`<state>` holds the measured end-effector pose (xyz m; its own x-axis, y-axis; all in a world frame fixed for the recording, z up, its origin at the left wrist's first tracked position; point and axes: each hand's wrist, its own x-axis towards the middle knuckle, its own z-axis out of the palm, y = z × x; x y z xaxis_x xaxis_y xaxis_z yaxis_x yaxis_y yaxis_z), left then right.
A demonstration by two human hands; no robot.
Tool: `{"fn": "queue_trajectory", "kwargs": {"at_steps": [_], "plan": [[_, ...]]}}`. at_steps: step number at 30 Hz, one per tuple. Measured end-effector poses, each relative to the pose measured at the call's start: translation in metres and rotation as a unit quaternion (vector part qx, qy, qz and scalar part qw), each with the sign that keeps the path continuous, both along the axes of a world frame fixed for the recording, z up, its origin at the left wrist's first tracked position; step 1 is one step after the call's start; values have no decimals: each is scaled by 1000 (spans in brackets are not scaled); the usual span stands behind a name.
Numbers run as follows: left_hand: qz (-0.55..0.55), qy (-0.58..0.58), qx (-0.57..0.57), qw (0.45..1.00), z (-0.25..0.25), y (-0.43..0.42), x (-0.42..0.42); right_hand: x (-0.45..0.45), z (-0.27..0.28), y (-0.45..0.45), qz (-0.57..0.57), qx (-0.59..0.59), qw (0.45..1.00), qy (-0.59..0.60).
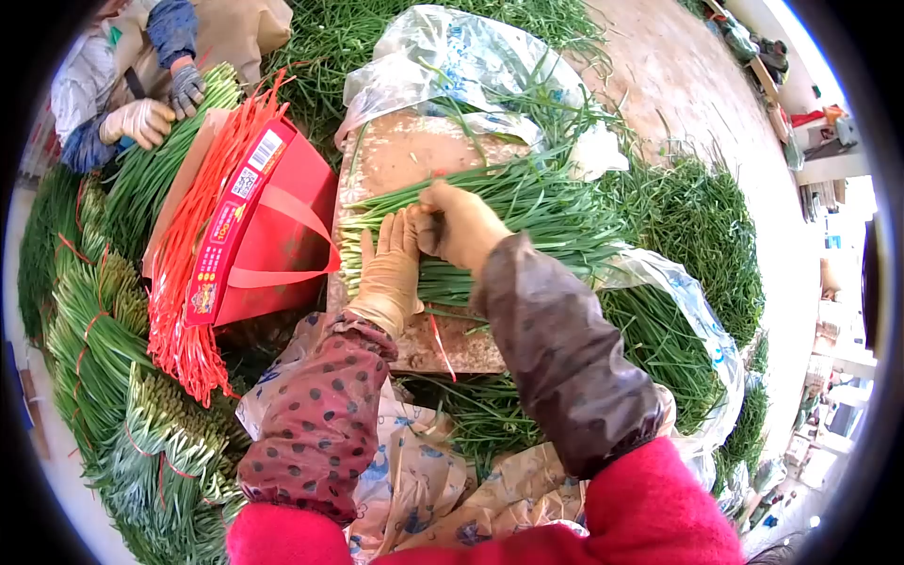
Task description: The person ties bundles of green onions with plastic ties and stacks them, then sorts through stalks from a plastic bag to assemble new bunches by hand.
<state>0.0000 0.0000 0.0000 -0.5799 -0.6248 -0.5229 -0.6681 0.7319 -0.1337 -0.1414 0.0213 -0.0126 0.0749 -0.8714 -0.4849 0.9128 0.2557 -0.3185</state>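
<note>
Across a worn worktop, a bunch of long green stalks lies sideways beneath your gloved hands, pale ends to the left and leafy tips to the right. Your left hand rests on the pale end, its fingers extended and pressed to the stalks rather than wrapped around them. Your right hand meets it over the bunch, fingers curled inward; whether they grip anything cannot be told from this angle. A red strip trails from below the bunch toward the near edge. To your left, many red ties drape along a red bag, near stacked bundles of greens. Clear plastic spreads over the far edge, while at upper left a co-worker's gloved hands rest on more stalks.
</note>
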Motion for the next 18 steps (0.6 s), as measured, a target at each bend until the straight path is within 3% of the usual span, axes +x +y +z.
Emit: {"fn": "queue_trajectory", "kwargs": {"at_steps": [2, 3, 5, 6, 7, 8, 9, 11, 12, 13, 14, 15, 16, 17, 18], "plan": [[15, 129, -41, 991, 1, 10, -2, -23, 1, 12, -7, -3, 988, -155], [15, 270, 39, 962, -39, 57, -76, -106, 15, 69, -34, 77, 996, -2], [1, 262, 17, 965, -52, 59, -73, -130, 28, 95, -58, 52, 997, 10], [-7, 243, 17, 970, -48, 59, -76, -147, 40, 106, -90, -2, 994, 55], [-12, 220, 18, 975, -43, 56, -75, -171, 49, 118, -168, 29, 972, 165], [-21, 210, -7, 977, -46, 53, -69, -194, 54, 134, -181, -45, 962, 199], [-31, 207, -27, 977, -49, 54, -68, -229, 51, 144, -303, -79, 944, 105], [-28, 198, -31, 979, -48, 54, -67, -280, 63, 167, -437, -35, 877, 195], [-28, 191, -35, 981, -48, 54, -69, -290, 74, 170, -301, 192, 771, 528], [-26, 195, -36, 980, -48, 54, -70, -295, 74, 172, -138, 327, 565, 744], [-24, 187, -41, 981, -49, 54, -69, -300, 75, 173, 22, 473, 276, 836], [-23, 179, -43, 983, -50, 55, -69, -264, 96, 152, 122, 481, 221, 840], [-24, 193, -49, 980, -51, 56, -67, -237, 104, 142, 111, 382, 267, 878], [-24, 193, -48, 980, -51, 56, -68, -223, 91, 131, 86, 269, 263, 923], [-24, 195, -44, 980, -49, 56, -67, -193, 96, 105, 105, 217, 466, 851]]}}
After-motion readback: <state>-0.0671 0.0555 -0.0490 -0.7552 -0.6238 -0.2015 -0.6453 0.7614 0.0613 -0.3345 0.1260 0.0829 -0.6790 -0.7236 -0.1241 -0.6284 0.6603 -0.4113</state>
